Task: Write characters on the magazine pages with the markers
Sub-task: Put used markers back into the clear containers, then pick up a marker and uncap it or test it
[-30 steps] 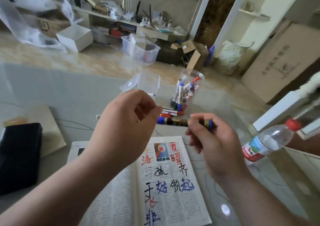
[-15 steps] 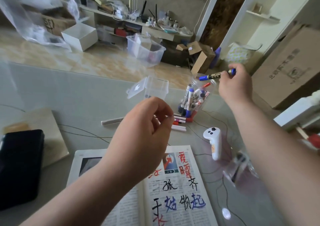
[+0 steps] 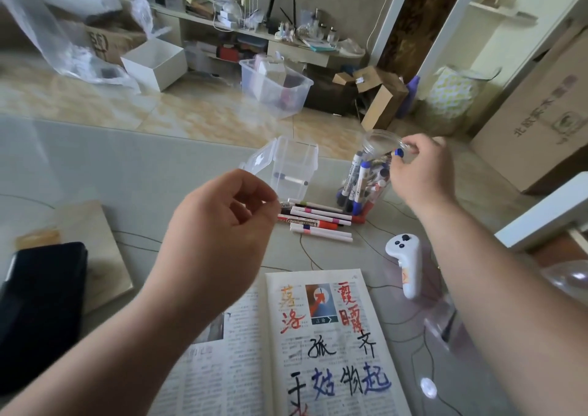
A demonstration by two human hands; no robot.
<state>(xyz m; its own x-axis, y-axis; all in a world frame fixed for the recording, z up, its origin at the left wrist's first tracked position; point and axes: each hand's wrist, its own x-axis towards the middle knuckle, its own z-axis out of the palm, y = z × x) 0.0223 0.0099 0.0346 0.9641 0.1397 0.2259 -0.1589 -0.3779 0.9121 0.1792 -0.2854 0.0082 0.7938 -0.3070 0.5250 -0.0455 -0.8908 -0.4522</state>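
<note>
The magazine (image 3: 318, 352) is being viewed lying open, its right page covered in coloured characters. The left hand (image 3: 219, 234) is being held above the magazine, fingers loosely curled, with nothing seen in them. Beyond the magazine, the right hand (image 3: 420, 167) is being held at the mouth of the clear jar (image 3: 366, 177), where a blue-capped marker (image 3: 398, 152) is being pinched in its fingertips.

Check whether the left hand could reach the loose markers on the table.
Probably yes: the left hand hovers right beside the loose markers, with nothing seen in its grip or between them.
</note>
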